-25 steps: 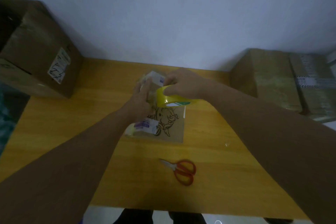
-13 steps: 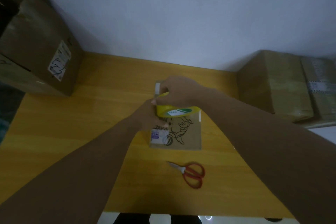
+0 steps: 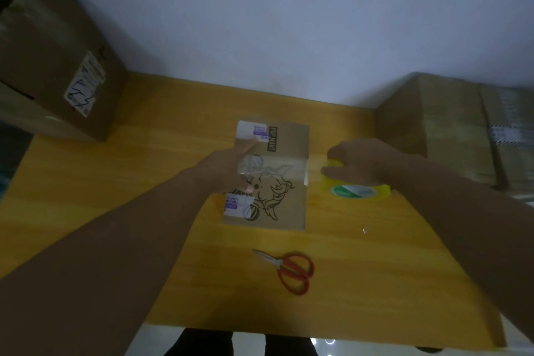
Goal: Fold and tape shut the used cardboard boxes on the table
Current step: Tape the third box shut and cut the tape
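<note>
A flattened brown cardboard box (image 3: 271,179) printed with a black line drawing is found lying at the centre of the yellow wooden table (image 3: 115,182). Against the frame half a second earlier, the yellow roll of clear tape (image 3: 357,189) has been carried off the box to its right, and a clear strip is now seen stretched across the box's middle towards the roll. The left hand (image 3: 225,170) is pressed flat on the box's left part, fingers extended, nothing gripped. The right hand (image 3: 361,162) is closed over the top of the roll.

"POP MART" is read in a dark band near the box's far edge; white labels with purple print at the left corners are not legible. A white label with blue scrawl is noted on the large brown carton (image 3: 57,66) at far left.

Red-handled scissors (image 3: 291,270) lie near the front edge, apart from the box. Stacked brown cartons (image 3: 448,124) occupy the far right. Bare tabletop is left between box and left carton.
</note>
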